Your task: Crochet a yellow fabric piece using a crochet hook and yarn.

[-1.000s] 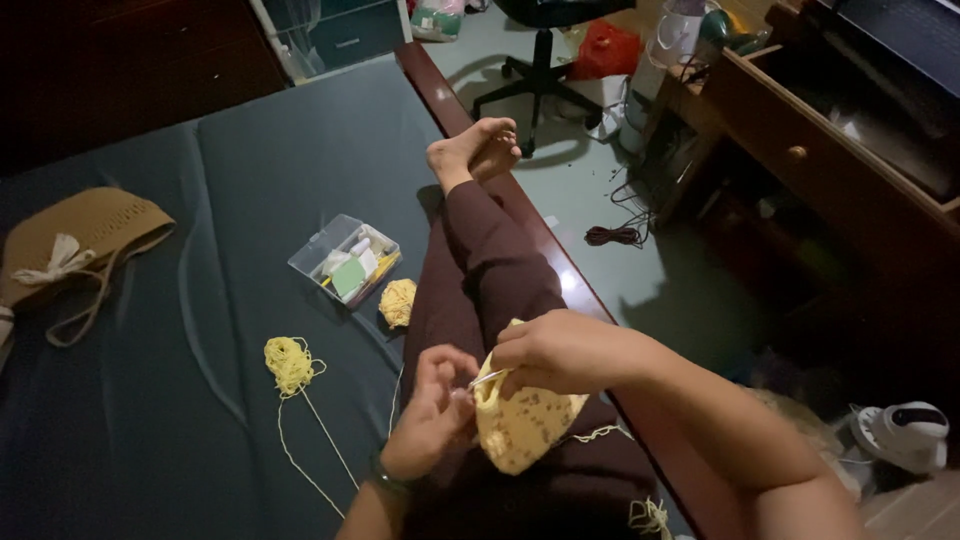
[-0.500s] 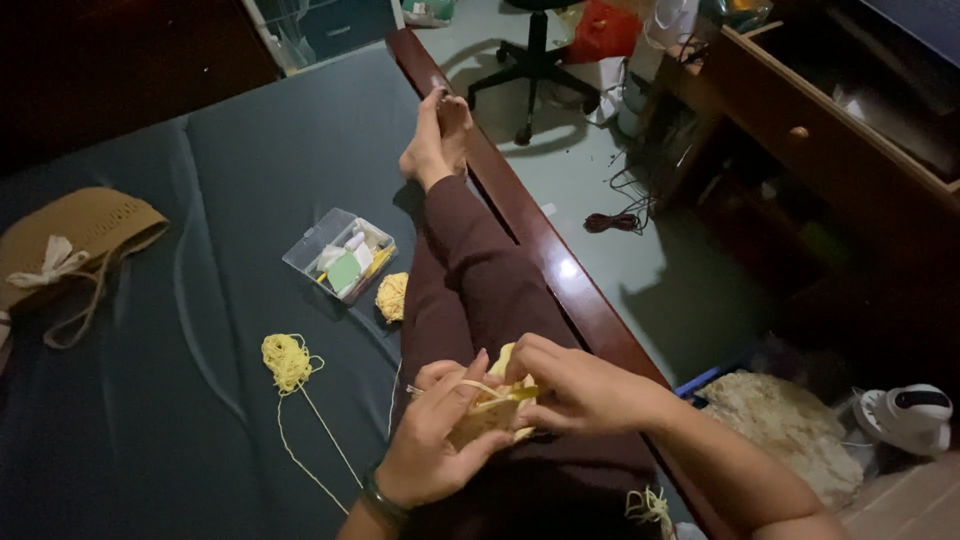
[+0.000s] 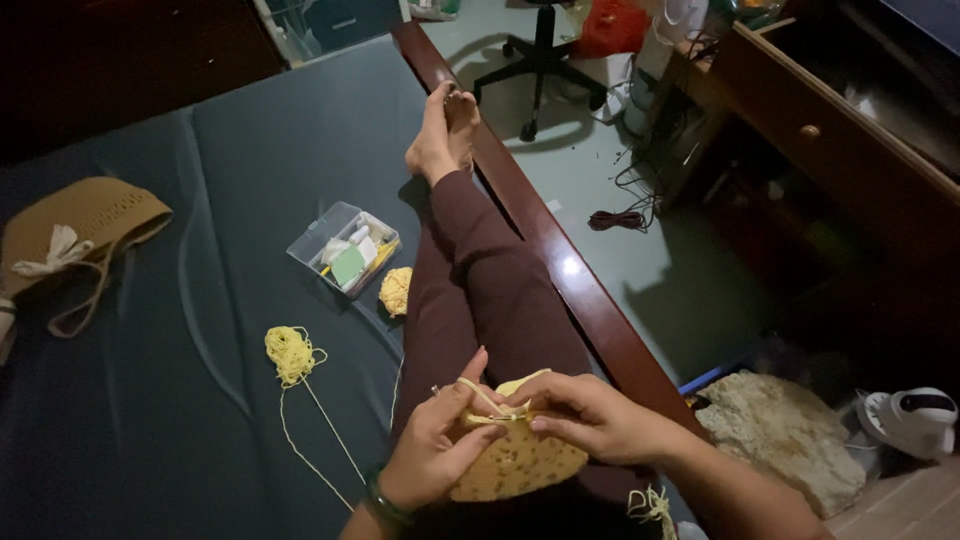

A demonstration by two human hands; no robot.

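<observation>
Left hand (image 3: 432, 450): I pinch the patch (image 3: 515, 462) and a loop.
Right hand (image 3: 590, 415): fingers closed on the patch's top edge.
Risk: yarn (image 3: 320, 420) trailing left may snag; a loosened pinch drops the loop.

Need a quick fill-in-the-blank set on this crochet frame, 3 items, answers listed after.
1. Both hands, left hand and right hand, hold a flat crocheted piece coloured ____.
2. The clear plastic box lies on the dark ____ mattress.
3. The tan woven hat carries a bow coloured ____.

Answers: yellow; blue; white
</observation>
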